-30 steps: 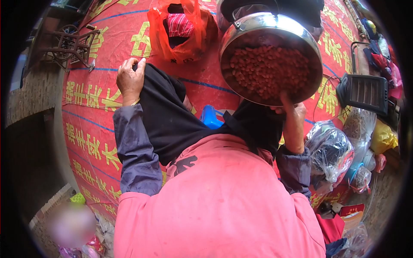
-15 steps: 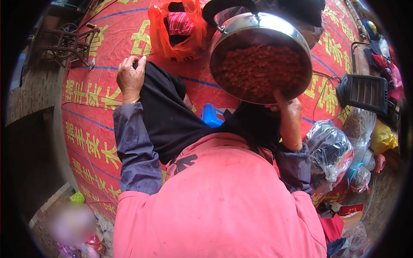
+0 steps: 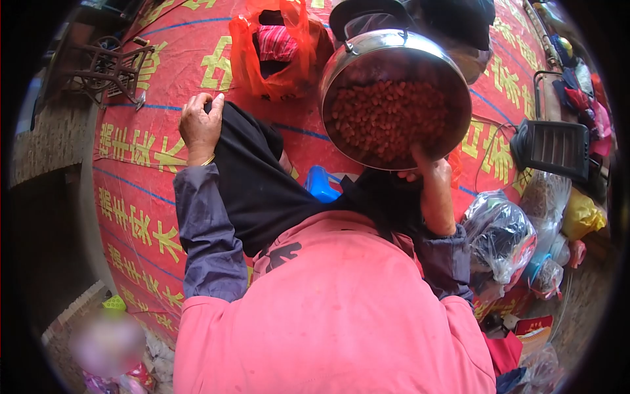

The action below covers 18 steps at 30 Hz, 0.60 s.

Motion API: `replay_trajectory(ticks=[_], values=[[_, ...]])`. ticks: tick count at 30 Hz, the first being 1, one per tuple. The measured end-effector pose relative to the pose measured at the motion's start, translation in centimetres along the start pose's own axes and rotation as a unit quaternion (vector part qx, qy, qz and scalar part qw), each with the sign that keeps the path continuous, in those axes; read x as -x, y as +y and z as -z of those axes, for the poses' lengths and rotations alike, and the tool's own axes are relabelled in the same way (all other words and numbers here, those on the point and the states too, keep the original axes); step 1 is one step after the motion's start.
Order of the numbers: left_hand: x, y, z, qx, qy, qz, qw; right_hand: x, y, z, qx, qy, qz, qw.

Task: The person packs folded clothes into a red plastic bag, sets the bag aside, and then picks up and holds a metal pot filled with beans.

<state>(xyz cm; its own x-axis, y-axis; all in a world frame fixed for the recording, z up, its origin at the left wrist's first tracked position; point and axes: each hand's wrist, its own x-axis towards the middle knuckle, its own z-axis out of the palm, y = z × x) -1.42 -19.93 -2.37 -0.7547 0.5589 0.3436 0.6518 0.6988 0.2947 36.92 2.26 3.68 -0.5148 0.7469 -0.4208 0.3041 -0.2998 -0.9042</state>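
My right hand (image 3: 430,172) is closed on the near rim of a round steel pot (image 3: 420,41), the thumb inside and the fingers below. The pot tilts toward me, and its black handle (image 3: 367,12) stands at the far side. Inside lie many small reddish pieces (image 3: 394,115) that look like peanuts. On my left knee, in black trousers, rests my left hand (image 3: 201,125), holding nothing, with its fingers laid over the knee and the thumb apart.
A red plastic bag (image 3: 282,79) with checked cloth stands left of the pot. Between my legs is a blue plastic object (image 3: 321,184). To the right are a black heater-like device (image 3: 554,150) and a clear bag (image 3: 502,230). A small wooden chair (image 3: 108,69) stands far left.
The pot has tipped slightly and moved a little toward me with my right hand. Its contents, blurred before, now look sharper and spread differently. My left hand stays on the knee.
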Motion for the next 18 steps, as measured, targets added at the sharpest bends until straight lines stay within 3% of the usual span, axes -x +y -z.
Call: replay_trajectory(ticks=[7, 10, 18], values=[[0.0, 0.0, 0.0, 0.005, 0.001, 0.001, 1.000, 0.4, 0.5, 0.2, -0.052, 0.040, -0.039, 0.997], [0.0, 0.0, 0.0, 0.009, 0.003, -0.002, 1.000, 1.2, 0.5, 0.7, -0.095, 0.052, -0.012, 0.994], [0.0, 0.4, 0.0, 0.003, -0.004, 0.000, 1.000, 3.0, 1.0, 3.6, -0.085, 0.064, -0.028, 0.994]])
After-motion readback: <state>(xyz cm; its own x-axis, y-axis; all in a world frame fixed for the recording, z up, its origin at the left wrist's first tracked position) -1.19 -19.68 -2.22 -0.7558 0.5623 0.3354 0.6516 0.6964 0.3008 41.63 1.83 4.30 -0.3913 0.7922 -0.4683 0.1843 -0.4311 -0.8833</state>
